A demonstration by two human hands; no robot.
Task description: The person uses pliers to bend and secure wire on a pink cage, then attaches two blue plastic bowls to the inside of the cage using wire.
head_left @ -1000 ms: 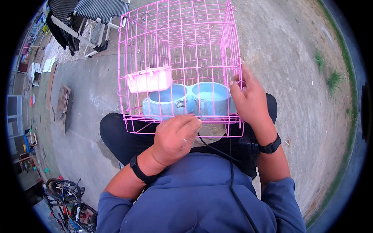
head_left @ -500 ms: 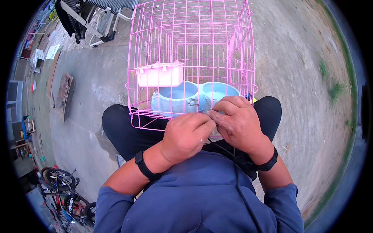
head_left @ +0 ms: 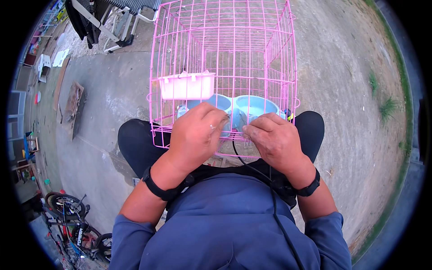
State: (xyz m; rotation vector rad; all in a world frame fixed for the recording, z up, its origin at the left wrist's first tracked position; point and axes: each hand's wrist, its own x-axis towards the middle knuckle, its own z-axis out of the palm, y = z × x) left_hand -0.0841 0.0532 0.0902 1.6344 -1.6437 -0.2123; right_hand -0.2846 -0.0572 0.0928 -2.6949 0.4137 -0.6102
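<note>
A pink wire cage stands in front of me, between my knees. Both my hands are at its near lower edge. My left hand is closed in a pinch by the near bars; whatever its fingertips hold is too small to make out. My right hand sits a little apart from it, also pinched, with thin wire-like strands showing around its fingertips. Behind the hands, a light blue double bowl rests low in the cage, partly covered by my left hand. A pale pink trough hangs on the bars at the left.
A black cable runs down my shirt and towards the cage. A folding chair stands at the far left, and a worn board lies on the concrete. Bicycles are at the lower left; grass tufts grow at the right.
My hands were close together and have moved apart. The left has gone up and left, now covering part of the blue bowl. The right has barely moved.
</note>
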